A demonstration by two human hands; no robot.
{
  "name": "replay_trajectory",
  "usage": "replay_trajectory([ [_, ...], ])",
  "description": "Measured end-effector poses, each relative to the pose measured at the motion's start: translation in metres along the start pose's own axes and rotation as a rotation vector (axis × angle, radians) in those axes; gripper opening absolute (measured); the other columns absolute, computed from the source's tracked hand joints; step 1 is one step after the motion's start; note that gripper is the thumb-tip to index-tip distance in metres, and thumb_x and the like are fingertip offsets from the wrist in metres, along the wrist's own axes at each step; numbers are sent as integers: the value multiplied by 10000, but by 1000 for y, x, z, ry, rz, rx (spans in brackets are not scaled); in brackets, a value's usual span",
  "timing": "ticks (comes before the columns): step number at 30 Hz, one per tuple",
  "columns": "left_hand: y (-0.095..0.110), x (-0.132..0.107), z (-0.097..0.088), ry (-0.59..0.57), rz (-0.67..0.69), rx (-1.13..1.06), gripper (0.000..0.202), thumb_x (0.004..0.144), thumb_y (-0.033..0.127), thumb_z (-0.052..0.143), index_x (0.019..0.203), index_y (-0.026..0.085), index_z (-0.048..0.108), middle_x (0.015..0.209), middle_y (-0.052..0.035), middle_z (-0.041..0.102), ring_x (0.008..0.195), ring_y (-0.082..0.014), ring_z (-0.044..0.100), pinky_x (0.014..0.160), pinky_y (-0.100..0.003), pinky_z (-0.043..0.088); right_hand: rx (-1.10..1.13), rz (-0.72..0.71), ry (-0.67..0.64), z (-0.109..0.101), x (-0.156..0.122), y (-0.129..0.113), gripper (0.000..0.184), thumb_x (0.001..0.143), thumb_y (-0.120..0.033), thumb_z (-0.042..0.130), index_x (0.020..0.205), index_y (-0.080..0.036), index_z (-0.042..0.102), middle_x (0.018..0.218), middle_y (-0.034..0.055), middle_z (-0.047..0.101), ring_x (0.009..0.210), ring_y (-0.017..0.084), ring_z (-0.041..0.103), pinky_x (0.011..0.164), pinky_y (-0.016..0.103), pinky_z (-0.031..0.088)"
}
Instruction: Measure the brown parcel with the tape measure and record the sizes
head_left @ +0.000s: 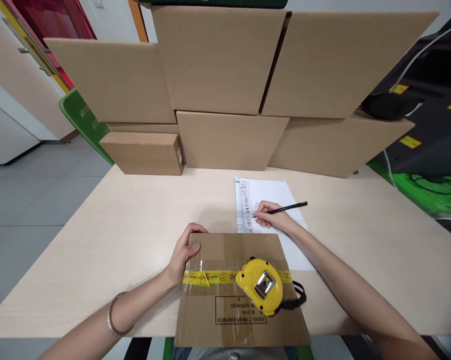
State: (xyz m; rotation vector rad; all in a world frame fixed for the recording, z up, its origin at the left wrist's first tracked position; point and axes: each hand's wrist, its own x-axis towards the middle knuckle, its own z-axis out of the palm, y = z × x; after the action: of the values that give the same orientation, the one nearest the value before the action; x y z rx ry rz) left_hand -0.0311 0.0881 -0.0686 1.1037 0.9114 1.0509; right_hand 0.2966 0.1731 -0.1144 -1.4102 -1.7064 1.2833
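Observation:
A brown cardboard box with a strip of yellow printed tape lies at the table's front edge, close to my body. My left hand grips its far left corner, thumb on top and fingers over the side. On the box rests a yellow tape measure with a black wrist strap. Beyond the box lies a sheet of white paper, its left part covered with dense handwriting. My right hand pinches a black pen, its tip on the paper beside the written column. The box covers the paper's lower left part.
Several cardboard boxes are stacked along the table's far edge like a wall. A smaller closed box stands at the back left. Past the wooden table, a green chair is at the left and dark equipment at the right.

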Motion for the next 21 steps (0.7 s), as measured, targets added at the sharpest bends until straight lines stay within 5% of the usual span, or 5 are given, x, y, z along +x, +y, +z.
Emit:
replay_trajectory([
  [5, -2, 0, -1, -33, -16, -39, 350, 765, 466, 693, 998, 221, 598, 919, -14, 591, 768, -196, 560, 634, -276, 446, -17, -11, -25, -2, 2, 0, 192, 978, -330, 645, 974, -138, 649, 790, -26, 640, 573, 80, 579, 522, 217, 510],
  [14, -6, -2, -5, -45, -23, -35, 343, 786, 460, 685, 1027, 235, 589, 931, -9, 595, 775, -192, 562, 648, -276, 454, -95, 51, -42, 1, 5, 8, 290, 974, -350, 641, 1195, -162, 643, 1163, 72, 675, 948, 202, 681, 800, 387, 594],
  [21, -8, -2, -6, -26, 7, 16, 314, 798, 436, 659, 1029, 232, 600, 976, -13, 583, 823, -196, 543, 685, -274, 440, -99, 66, -65, 0, 4, 10, 285, 974, -347, 643, 1184, -155, 642, 1118, 66, 683, 898, 185, 686, 763, 367, 598],
])
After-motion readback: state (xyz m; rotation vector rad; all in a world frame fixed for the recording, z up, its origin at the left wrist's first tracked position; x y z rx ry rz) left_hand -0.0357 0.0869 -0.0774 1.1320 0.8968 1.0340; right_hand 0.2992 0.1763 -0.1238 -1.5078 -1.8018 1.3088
